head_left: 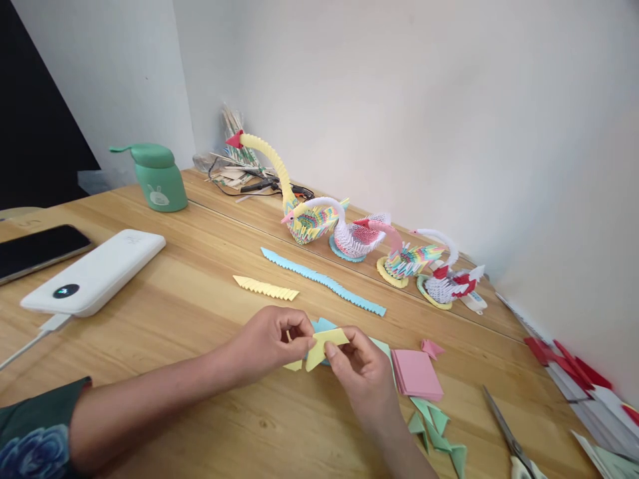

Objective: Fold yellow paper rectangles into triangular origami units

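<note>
A partly folded yellow paper piece (319, 350) is held between both hands over the wooden table. My left hand (272, 342) pinches its left corner with thumb and forefinger. My right hand (362, 369) grips its right side, thumb on top. Blue paper (324, 324) and another bit of yellow paper (293, 365) show beneath and behind the hands, partly hidden. Farther back lie a short yellow strip of interlocked folded pieces (265, 288) and a longer blue strip (324, 279). Right of my right hand sit a stack of pink paper (417, 374) and several folded green pieces (436, 429).
Several paper swans stand along the wall, among them a tall yellow-necked one (312, 223). Scissors (512, 432) lie at the front right. A white power bank (97, 269), a phone (42, 249) and a green cup (158, 179) occupy the left.
</note>
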### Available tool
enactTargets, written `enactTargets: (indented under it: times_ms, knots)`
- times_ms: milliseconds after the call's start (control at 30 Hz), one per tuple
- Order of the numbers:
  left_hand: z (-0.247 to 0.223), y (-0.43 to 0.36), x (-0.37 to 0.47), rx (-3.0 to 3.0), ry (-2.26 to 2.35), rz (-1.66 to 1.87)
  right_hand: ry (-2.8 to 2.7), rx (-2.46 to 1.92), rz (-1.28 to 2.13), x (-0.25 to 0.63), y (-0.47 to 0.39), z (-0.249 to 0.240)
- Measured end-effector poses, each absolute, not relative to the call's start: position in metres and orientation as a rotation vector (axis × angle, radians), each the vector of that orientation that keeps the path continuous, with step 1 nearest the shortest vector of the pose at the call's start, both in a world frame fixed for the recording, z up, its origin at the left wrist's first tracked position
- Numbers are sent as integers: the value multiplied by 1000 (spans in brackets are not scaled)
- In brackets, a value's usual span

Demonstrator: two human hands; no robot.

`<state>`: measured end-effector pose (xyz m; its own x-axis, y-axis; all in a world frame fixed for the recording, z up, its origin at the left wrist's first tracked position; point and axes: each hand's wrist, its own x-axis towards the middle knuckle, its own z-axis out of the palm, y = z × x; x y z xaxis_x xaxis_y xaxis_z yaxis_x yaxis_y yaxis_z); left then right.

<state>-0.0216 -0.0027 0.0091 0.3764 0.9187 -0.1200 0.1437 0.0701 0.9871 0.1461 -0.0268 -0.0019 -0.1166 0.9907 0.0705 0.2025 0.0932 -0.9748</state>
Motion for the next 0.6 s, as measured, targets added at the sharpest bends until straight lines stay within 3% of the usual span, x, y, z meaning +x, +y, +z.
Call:
enactTargets:
  times_ms: [267, 600]
  knots:
    - [3, -1, -20, 1310, 1006, 786, -1403, -1212, 1176, 145, -25, -3]
    - [9, -3, -20, 1406, 1055, 769, -1550, -1231, 859, 153, -23, 5]
